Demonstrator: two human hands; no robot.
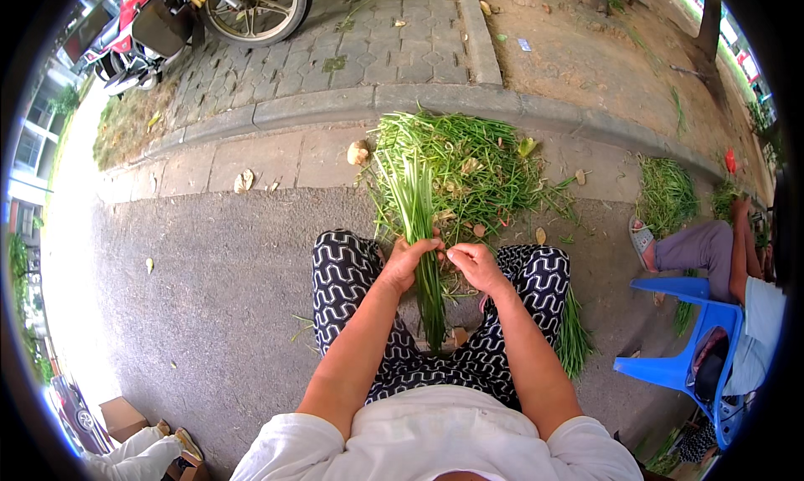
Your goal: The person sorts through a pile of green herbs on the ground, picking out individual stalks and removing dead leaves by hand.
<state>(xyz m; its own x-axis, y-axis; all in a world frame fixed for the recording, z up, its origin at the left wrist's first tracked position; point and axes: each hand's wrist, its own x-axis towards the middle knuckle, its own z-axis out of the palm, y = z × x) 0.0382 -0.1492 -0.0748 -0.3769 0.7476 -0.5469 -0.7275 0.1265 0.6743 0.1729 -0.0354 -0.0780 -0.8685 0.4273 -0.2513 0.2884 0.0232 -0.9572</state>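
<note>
My left hand [404, 263] is wrapped round a long bunch of garlic chives [413, 198] between my knees. The pale stalk ends point away from me, and the dark green leaves hang down toward my lap. Just right of the bunch, my right hand [475, 266] is closed, thumb and fingertips pinched together; what they hold, if anything, is too small to make out. Beyond both hands a heap of green trimmings [481, 158] lies on the ground, with the bunch overlapping its left part.
More chives [573, 334] lie beside my right knee. At the right, a person sits by a blue plastic chair [712, 313], near another green pile [666, 194]. A stone kerb [335, 104] crosses behind the heap. A motorcycle [251, 12] stands at far left; a cardboard box [122, 418] sits at lower left.
</note>
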